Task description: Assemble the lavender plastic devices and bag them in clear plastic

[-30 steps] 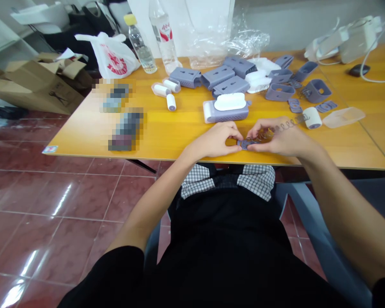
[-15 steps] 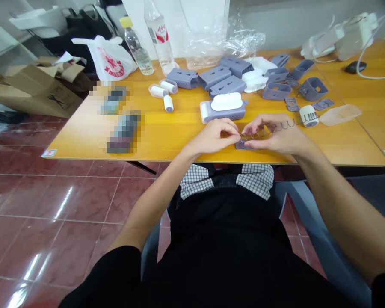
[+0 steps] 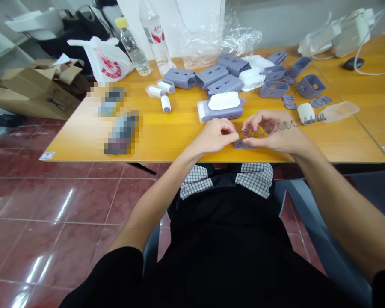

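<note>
A long metal coil spring (image 3: pixel 287 125) stretches between my hands and trails off to the right. My left hand (image 3: pixel 217 134) pinches its left end. My right hand (image 3: pixel 273 131) curls round the coils, thumb below and fingers above. Beneath my fingertips, a flat purple plastic plate (image 3: pixel 240 144) lies on the table, partly hidden by my right hand. The spring's far end crosses in front of a white cylinder (image 3: pixel 305 113). Just beyond my hands lies a purple housing (image 3: pixel 226 112) with a white oval part (image 3: pixel 223 101) on top.
Several purple housings (image 3: pixel 226 84) and open purple boxes (image 3: pixel 274 89) fill the back of the table (image 3: pixel 167 137). White rollers (image 3: pixel 166 104) lie to the left. Bottles (image 3: pixel 155 36) and a plastic bag (image 3: pixel 105 60) stand at the back left. A translucent tapered piece (image 3: pixel 342 111) lies right.
The spring's free right end has swung further right past the white cylinder, its coils now bunched there. Both hands stay nearly in place, still at the spring. The view has shifted slightly.
</note>
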The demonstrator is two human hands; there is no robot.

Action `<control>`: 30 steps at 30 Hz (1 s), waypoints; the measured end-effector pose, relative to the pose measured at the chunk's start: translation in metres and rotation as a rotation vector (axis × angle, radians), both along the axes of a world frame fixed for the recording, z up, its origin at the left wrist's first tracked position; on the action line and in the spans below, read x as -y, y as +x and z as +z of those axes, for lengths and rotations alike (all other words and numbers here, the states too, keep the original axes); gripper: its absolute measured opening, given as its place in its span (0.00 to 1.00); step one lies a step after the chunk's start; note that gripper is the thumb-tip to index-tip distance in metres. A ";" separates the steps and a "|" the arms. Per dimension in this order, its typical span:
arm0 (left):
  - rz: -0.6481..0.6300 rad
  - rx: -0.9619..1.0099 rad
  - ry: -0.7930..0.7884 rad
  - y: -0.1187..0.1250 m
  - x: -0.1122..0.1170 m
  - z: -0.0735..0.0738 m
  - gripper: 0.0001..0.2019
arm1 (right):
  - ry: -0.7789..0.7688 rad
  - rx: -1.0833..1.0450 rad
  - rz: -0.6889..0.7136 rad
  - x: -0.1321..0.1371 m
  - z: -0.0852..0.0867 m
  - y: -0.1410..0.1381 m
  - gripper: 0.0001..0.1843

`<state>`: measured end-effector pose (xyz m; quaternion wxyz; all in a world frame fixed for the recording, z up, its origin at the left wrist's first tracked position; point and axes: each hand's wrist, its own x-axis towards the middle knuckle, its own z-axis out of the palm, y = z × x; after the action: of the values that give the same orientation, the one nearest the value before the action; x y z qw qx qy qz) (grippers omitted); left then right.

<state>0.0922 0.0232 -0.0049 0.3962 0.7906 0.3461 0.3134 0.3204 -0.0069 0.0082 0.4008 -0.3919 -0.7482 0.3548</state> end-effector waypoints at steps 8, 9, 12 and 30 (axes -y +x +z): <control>0.053 -0.081 0.075 0.005 0.002 0.000 0.10 | -0.019 0.097 0.040 -0.004 -0.008 0.004 0.26; 0.055 -0.089 0.075 0.005 0.002 0.000 0.10 | -0.009 0.102 0.037 -0.005 -0.009 0.005 0.25; 0.045 -0.105 0.077 0.006 0.003 0.001 0.10 | 0.012 0.116 0.044 -0.006 -0.011 0.008 0.24; -0.042 -0.127 0.196 -0.006 0.004 0.000 0.07 | 0.013 0.318 0.019 -0.005 0.006 0.013 0.21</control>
<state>0.0859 0.0195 -0.0053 0.3007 0.8508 0.3216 0.2868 0.3332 -0.0020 0.0142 0.2765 -0.4336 -0.8081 0.2872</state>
